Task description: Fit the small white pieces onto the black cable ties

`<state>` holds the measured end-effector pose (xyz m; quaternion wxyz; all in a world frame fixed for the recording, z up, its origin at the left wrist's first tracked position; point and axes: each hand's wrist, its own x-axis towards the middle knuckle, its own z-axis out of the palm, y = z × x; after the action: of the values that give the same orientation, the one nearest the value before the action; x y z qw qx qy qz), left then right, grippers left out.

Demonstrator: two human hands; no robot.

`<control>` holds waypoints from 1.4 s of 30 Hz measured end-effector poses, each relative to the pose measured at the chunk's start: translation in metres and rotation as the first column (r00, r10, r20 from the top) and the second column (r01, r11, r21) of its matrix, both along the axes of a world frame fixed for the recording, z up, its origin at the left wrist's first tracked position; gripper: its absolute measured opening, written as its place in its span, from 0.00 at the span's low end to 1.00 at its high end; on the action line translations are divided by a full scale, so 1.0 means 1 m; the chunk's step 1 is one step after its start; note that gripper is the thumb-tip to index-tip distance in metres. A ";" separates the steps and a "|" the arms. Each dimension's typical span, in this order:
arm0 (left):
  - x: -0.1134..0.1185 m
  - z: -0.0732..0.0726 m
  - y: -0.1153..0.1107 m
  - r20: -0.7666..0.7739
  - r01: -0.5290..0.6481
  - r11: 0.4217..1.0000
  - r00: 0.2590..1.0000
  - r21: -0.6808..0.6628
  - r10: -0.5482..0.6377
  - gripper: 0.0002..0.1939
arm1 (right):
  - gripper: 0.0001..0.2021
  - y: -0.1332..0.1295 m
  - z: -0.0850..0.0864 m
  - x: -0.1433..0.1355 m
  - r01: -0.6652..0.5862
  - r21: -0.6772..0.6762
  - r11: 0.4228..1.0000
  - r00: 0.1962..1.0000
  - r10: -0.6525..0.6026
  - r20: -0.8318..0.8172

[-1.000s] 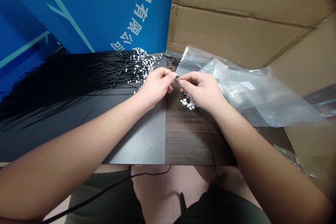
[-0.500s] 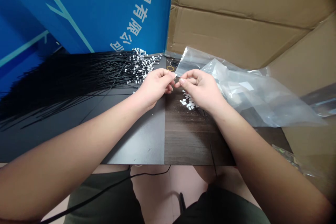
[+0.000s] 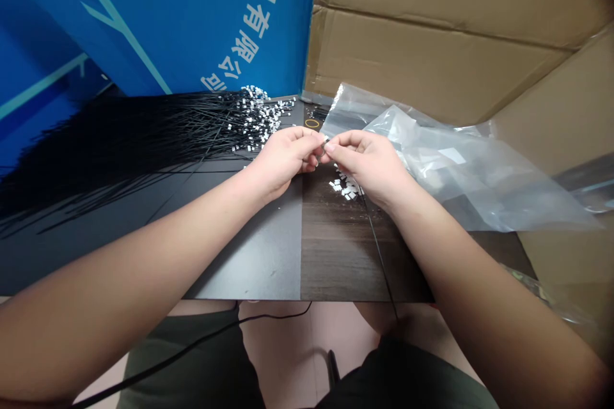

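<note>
My left hand (image 3: 285, 160) is closed in a pinch on a small white connector (image 3: 326, 138), mostly covered by the fingertips. Fingertip to fingertip with it, my right hand (image 3: 369, 160) pinches a thin black wire (image 3: 378, 248). That wire trails from under the right hand across the dark wood and over the table's front edge. Where the wire's end meets the connector is hidden by the fingers. Beneath the right hand lies a small heap of loose white connectors (image 3: 345, 188). To the left spreads a thick bundle of black wires (image 3: 139, 131), with white connectors at their right-hand ends.
Clear plastic bags (image 3: 499, 185) cover the table's right side. A yellow rubber band (image 3: 311, 123) lies behind my hands. A blue printed panel (image 3: 192, 19) and a cardboard box (image 3: 432, 57) stand at the back. A black cable (image 3: 201, 345) crosses below the table edge.
The fingertips of both hands have come closer together around the connector. More of the black wire now shows below my right hand, lying across the table.
</note>
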<state>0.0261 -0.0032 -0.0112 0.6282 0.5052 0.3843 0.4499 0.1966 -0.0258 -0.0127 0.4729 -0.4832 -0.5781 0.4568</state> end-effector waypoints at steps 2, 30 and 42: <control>0.000 0.000 0.000 -0.001 0.013 1.000 1.000 0.012 -0.013 0.07 | 0.09 -0.001 0.003 -0.001 0.010 -0.017 1.000 1.000 -0.010 -0.003; -0.001 0.000 0.001 -0.051 -0.020 0.978 0.998 0.206 0.031 0.06 | 0.06 -0.002 0.008 -0.001 0.033 -0.082 0.996 0.998 -0.037 -0.047; -0.006 0.003 0.002 -0.172 0.002 0.944 0.983 0.331 0.058 0.10 | 0.08 -0.003 0.009 -0.001 0.050 -0.066 0.997 0.999 -0.051 -0.014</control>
<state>0.0203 -0.0007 -0.0082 0.4911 0.6361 0.3658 0.4695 0.1958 -0.0284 -0.0035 0.4727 -0.5095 -0.5467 0.4671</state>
